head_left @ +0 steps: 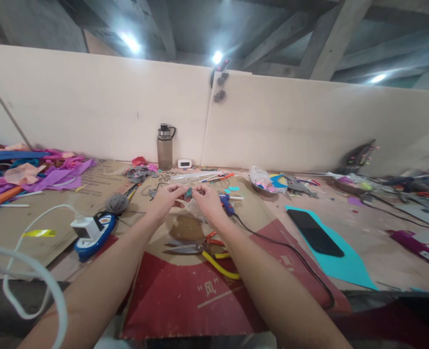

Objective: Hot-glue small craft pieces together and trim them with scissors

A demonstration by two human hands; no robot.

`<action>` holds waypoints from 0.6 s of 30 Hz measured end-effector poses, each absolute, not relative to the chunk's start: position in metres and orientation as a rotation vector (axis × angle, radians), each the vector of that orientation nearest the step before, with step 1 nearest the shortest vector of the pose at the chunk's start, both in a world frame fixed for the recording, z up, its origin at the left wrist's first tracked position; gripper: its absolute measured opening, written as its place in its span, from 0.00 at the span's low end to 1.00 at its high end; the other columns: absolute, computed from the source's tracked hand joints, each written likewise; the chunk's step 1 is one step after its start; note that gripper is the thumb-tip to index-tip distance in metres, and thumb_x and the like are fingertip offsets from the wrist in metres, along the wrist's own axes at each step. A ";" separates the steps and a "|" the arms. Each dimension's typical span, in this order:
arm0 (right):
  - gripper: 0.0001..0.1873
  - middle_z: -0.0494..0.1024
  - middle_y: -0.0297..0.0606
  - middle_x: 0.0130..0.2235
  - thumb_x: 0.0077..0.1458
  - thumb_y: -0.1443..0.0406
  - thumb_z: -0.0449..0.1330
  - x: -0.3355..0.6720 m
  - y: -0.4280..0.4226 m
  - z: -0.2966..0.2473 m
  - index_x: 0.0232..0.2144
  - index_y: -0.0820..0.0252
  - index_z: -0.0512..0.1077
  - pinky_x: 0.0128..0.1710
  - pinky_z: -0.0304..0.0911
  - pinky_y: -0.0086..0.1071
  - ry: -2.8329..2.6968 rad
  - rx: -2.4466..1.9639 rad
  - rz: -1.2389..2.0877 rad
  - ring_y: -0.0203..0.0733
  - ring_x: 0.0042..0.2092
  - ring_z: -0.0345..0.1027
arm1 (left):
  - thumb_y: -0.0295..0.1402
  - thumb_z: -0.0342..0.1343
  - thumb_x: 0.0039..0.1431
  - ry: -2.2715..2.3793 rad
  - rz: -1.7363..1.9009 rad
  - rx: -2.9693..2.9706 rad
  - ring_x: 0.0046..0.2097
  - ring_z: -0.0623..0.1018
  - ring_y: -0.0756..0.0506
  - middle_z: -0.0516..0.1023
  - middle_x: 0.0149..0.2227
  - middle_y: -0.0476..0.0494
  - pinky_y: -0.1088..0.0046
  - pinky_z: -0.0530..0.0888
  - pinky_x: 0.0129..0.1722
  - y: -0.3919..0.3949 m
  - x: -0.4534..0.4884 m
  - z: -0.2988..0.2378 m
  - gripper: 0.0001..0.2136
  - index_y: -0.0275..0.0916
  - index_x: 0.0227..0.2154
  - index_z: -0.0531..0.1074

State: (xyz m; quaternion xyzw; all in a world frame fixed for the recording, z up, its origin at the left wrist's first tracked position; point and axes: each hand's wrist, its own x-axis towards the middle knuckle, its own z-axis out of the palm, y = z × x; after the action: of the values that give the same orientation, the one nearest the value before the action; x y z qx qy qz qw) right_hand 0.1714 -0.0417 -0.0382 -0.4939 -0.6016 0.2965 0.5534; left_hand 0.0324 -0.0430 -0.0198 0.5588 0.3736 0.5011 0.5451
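Teal scrap (pixel 188 193), small and hard to make out, sat pinched between the fingertips of both hands above the cardboard sheet (pixel 171 232). The left hand (pixel 165 198) and the right hand (pixel 207 198) met over it, fingers curled in and grasping it from either side, the forearms stretched forward from the near edge of the sheet. Some clear, crinkled film hung just beneath the hands, too blurred to name.

On the cardboard sheet, nearer the person than the hands, lay scissors (pixel 187 248) with their blades pointing left, and just beside them yellow-handled pliers (pixel 220 264). At the right side of the sheet a blue glue gun (pixel 228 205) lay close to the right hand, its black cord trailing off towards the near right corner. Left of the sheet were a ball of grey yarn (pixel 117 202) and a white plug on a blue device (pixel 91 230). Right of the sheet, well apart from the hands, a black phone (pixel 319 232) rested on a teal paper sheet (pixel 348 266). Beyond the sheet, against the pale wall, stood a water bottle (pixel 164 147).
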 end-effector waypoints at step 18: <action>0.08 0.71 0.30 0.24 0.45 0.60 0.55 0.172 -0.044 -0.037 0.24 0.60 0.69 0.28 0.54 0.28 -1.446 -1.176 0.663 0.34 0.26 0.60 | 0.40 0.64 0.40 0.933 1.205 1.372 0.29 0.74 0.49 0.76 0.27 0.42 0.78 0.65 0.20 -0.038 0.032 -0.024 0.15 0.34 0.29 0.76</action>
State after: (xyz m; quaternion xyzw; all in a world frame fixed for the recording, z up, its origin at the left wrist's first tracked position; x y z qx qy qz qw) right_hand 0.1716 -0.0442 -0.0370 -0.4967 -0.6107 0.2799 0.5495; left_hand 0.0315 -0.0381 -0.0244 0.5720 0.3890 0.5023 0.5188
